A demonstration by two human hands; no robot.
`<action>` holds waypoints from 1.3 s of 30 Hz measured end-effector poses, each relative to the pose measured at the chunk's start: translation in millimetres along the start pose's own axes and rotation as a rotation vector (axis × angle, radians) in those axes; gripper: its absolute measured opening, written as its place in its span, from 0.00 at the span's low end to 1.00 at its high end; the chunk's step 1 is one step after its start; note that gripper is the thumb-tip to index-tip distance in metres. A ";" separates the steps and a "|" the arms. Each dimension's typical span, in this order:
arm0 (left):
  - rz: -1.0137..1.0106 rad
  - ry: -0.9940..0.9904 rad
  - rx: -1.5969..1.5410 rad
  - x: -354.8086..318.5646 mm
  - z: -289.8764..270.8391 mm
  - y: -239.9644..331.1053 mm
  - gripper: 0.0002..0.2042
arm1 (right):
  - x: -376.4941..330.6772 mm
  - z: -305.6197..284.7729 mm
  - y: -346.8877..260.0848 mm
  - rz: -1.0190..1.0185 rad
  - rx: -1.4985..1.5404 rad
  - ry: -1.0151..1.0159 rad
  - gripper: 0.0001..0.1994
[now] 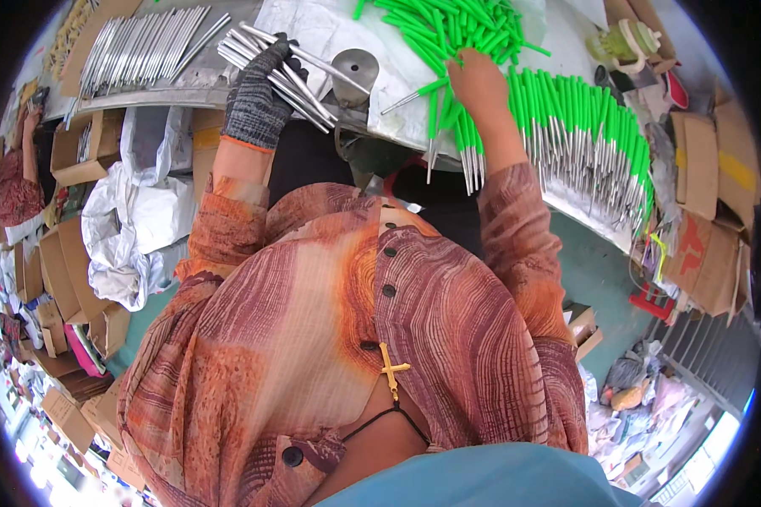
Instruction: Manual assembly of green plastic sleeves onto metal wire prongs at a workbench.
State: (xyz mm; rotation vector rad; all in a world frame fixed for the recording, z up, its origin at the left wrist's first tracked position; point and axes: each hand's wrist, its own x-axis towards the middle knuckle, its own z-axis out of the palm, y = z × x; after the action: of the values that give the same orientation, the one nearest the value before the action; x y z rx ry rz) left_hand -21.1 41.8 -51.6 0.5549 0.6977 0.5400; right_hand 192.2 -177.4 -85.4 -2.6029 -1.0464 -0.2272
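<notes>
My left hand (258, 93), in a dark knit glove, grips a bundle of bare metal rods (289, 72) that fan out to the right over the workbench. My right hand (478, 84), bare, holds a bunch of green-handled rods (452, 135) with their metal tips pointing down over the bench edge. Just beyond it lies a loose pile of green handles (448, 25). A row of finished green-handled rods (579, 127) lies side by side to the right. A small round metal fixture (355, 72) stands between my hands.
More bare metal rods (148, 46) lie at the bench's far left. White plastic bags (135, 211) and cardboard boxes (63, 262) crowd the floor on the left; flattened cardboard (706, 194) is stacked at right. Another person (13, 182) sits at far left.
</notes>
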 end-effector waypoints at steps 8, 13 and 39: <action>0.241 -0.048 0.158 -9.0 15.4 5.2 0.09 | 37.9 42.9 -7.7 -0.085 -0.104 -0.179 0.09; 0.490 -0.061 0.364 -21.5 30.5 -0.5 0.08 | 26.2 7.0 -21.2 0.118 0.393 -0.171 0.15; 0.209 -0.304 0.486 -38.8 53.1 -21.0 0.10 | 5.9 -110.4 -135.7 -0.530 1.185 0.284 0.33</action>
State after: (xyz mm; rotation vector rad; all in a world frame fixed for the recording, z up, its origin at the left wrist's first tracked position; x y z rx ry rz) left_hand -2.5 -13.0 -13.9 1.1490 0.4801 0.4650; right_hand 99.1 -120.8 51.7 -1.1959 -1.2121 -0.0481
